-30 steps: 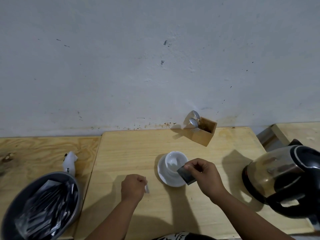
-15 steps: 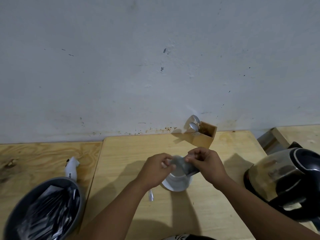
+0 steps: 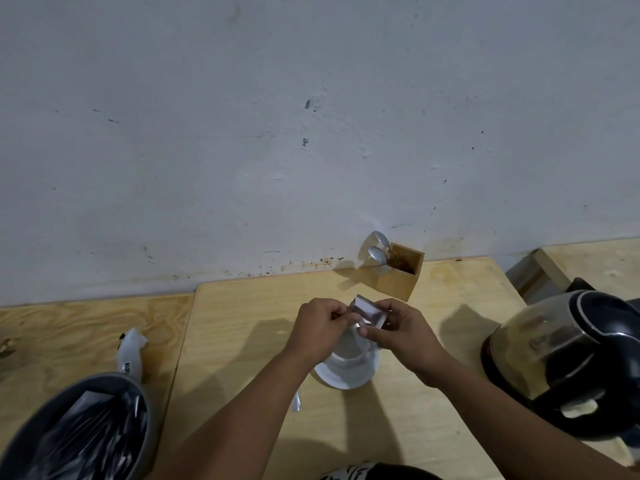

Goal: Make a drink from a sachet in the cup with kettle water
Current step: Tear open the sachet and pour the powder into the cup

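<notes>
Your left hand (image 3: 317,332) | fingers pinch sachet (image 3: 367,311) | your right hand (image 3: 401,330) | fingers pinch same sachet | held over cup (image 3: 349,348) | kettle (image 3: 568,358) right.

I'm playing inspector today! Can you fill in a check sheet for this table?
Surface: wooden table, mostly bare.
Job's things: sachet held above the white cup on its saucer; kettle at right.
Clutter: bin with black liner, white wrapper, small scrap, wooden box holding spoons.
Hands: left hand and right hand both pinch the sachet.
Cables: nothing seen.
Surroundings: scuffed grey wall.
</notes>
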